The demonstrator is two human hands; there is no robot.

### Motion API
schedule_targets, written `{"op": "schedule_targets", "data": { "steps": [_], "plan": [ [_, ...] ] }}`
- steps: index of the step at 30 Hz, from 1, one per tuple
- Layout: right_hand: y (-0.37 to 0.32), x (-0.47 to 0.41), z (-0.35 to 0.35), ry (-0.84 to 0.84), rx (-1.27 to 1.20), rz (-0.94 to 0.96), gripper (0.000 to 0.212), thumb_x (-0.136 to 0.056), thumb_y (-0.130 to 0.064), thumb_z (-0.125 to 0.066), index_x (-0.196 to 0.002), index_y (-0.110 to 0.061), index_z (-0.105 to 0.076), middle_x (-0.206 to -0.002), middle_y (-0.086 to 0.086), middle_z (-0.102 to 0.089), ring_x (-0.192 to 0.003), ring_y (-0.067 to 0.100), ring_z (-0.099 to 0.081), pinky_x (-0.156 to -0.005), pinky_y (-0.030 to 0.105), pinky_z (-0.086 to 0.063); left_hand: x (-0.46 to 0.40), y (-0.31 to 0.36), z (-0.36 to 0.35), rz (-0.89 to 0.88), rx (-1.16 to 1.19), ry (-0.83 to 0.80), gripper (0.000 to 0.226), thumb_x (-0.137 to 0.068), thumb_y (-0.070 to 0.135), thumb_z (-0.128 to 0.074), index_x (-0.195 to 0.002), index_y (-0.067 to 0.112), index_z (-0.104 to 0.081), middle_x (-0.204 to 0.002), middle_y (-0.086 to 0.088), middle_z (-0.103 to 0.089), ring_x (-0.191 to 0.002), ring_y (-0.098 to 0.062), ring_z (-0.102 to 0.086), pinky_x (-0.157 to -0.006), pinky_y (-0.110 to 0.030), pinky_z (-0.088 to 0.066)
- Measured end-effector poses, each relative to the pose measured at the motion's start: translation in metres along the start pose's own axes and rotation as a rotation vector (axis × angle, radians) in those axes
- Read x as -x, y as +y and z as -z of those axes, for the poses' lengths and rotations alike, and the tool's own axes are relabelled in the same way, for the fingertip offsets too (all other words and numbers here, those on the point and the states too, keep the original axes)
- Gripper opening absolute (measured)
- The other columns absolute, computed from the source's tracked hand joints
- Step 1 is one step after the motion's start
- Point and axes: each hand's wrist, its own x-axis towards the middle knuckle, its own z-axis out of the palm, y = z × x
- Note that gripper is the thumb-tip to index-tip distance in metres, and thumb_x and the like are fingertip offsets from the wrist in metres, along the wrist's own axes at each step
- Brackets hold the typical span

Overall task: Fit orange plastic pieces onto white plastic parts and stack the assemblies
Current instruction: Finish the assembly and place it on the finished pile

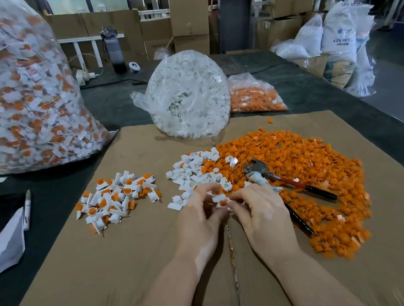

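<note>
While both hands meet over the cardboard sheet (110, 282), left hand (199, 214) and right hand (258, 209) pinch one white part (219, 198) with an orange piece (223, 203) seated in it, beside the finished assemblies (116, 198).

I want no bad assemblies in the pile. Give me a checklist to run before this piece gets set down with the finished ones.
1. Both hands on the piece: left hand and right hand pinch the white part: ok.
2. Orange piece in the white part: ok; fully seated: cannot tell.
3. Finished pile within reach at left on the cardboard: ok.
4. Loose white parts and orange pieces still available: ok.
5. Pliers lying beside the right hand, apart from the work: ok.
</note>
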Motion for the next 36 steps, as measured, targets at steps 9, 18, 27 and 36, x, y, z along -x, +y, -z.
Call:
{"op": "schedule_targets", "data": {
  "steps": [9,18,27,36],
  "plan": [
    [0.001,0.001,0.0,0.054,-0.025,-0.031,0.007,-0.077,-0.004,-0.074,-0.076,-0.008,-0.067,-0.073,0.0,-0.063,-0.072,0.019,-0.059,-0.07,0.033,-0.05,-0.005,-0.002,0.01,0.248,0.115,0.46,0.037,-0.092,0.003,-0.052,-0.127,0.014,-0.049,-0.116,-0.001,-0.035,-0.091,-0.001,-0.052,-0.076,0.003,-0.031],
    [0.004,0.001,-0.002,0.054,-0.004,-0.026,0.01,-0.076,-0.001,-0.074,-0.073,-0.007,-0.066,-0.07,0.002,-0.062,-0.069,0.021,-0.058,-0.065,0.034,-0.051,-0.018,-0.003,0.024,0.429,-0.225,0.358,0.06,-0.093,0.004,-0.049,-0.146,0.001,-0.02,-0.153,-0.014,-0.005,-0.14,-0.026,-0.017,-0.108,-0.023,-0.018],
    [0.005,0.003,-0.005,0.103,0.146,-0.136,0.013,-0.072,-0.002,-0.077,-0.072,-0.009,-0.066,-0.07,0.002,-0.063,-0.068,0.025,-0.06,-0.065,0.039,-0.046,-0.012,-0.016,0.023,0.282,-0.535,0.375,0.035,-0.091,0.014,-0.056,-0.126,0.017,-0.057,-0.137,-0.005,-0.036,-0.125,-0.024,-0.018,-0.104,-0.038,-0.02],
    [0.003,0.005,-0.006,0.085,0.481,-0.297,0.014,-0.061,-0.01,-0.079,-0.068,-0.011,-0.067,-0.068,0.007,-0.063,-0.071,0.031,-0.057,-0.068,0.04,-0.036,-0.011,-0.018,0.023,0.247,-0.582,0.326,0.017,-0.091,0.026,-0.058,-0.108,0.025,-0.063,-0.117,0.003,-0.053,-0.113,-0.02,-0.033,-0.089,-0.03,-0.022]
  ]
}}
